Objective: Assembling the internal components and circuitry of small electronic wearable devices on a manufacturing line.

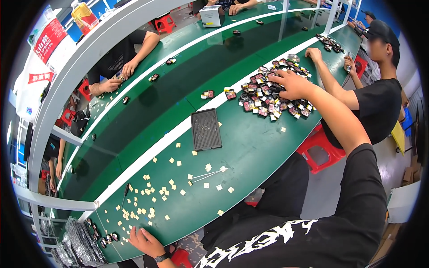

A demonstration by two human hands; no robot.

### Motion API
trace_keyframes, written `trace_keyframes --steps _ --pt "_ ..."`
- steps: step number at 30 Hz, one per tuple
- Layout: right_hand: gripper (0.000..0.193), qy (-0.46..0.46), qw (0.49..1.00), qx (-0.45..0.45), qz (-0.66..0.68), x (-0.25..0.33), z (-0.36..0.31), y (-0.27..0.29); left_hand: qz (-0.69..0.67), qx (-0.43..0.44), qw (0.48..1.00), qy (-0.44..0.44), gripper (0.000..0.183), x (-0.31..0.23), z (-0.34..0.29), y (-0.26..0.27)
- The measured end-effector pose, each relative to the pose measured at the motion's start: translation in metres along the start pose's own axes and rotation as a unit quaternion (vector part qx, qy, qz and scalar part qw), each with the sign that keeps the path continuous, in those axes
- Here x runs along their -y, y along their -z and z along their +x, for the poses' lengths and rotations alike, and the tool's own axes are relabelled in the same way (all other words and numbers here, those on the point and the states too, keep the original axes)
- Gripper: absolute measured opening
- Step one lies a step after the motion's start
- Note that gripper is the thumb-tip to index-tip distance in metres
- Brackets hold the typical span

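At 2 o'clock, the pile of small black units [261, 103] lies beneath and around the right hand [294, 85], whose fingers are spread, reaching toward 10 o'clock. That hand covers part of the pile; whether its fingertips grip a unit, I cannot tell. At 7 o'clock, the left hand [147, 242] is half-open at the edge of the green table [254, 152], nothing visible in its grasp, near cream squares [167, 217]. The units have reddish faces and pale tabs, their finer details blurred.
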State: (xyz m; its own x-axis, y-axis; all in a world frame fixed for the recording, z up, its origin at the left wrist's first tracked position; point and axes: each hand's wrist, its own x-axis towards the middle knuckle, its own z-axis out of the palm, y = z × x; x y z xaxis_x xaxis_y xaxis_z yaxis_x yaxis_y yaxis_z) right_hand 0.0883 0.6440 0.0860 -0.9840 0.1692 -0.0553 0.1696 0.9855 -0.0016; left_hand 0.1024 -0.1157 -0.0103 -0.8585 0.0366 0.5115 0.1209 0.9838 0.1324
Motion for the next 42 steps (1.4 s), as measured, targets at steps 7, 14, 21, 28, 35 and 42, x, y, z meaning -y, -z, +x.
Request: trace_keyframes --steps 7,14,21,28,35,42 --pt "0.063 0.064 0.992 -0.104 -0.037 -0.008 -0.006 -0.004 -0.111 -0.048 0.992 0.035 0.012 -0.005 0.005 0.003" --pt "0.061 0.065 0.984 -0.165 -0.019 -0.009 -0.011 -0.019 -0.089 -0.068 0.993 0.042 0.006 -0.014 0.009 0.009" --pt "0.060 0.029 0.992 -0.116 -0.045 -0.001 0.002 -0.012 -0.081 -0.090 0.990 0.075 0.006 -0.010 0.002 0.009" --pt "0.061 0.039 0.972 -0.227 -0.046 -0.028 0.008 -0.043 -0.090 -0.089 0.989 0.070 0.007 -0.010 0.007 0.008" --pt "0.064 0.051 0.970 -0.231 -0.050 -0.056 0.020 -0.044 -0.081 -0.081 0.989 0.089 0.008 -0.007 0.007 0.012" --pt "0.054 0.009 0.960 -0.276 0.038 -0.093 0.030 -0.038 -0.085 -0.024 0.991 0.098 0.022 -0.006 0.011 0.013"
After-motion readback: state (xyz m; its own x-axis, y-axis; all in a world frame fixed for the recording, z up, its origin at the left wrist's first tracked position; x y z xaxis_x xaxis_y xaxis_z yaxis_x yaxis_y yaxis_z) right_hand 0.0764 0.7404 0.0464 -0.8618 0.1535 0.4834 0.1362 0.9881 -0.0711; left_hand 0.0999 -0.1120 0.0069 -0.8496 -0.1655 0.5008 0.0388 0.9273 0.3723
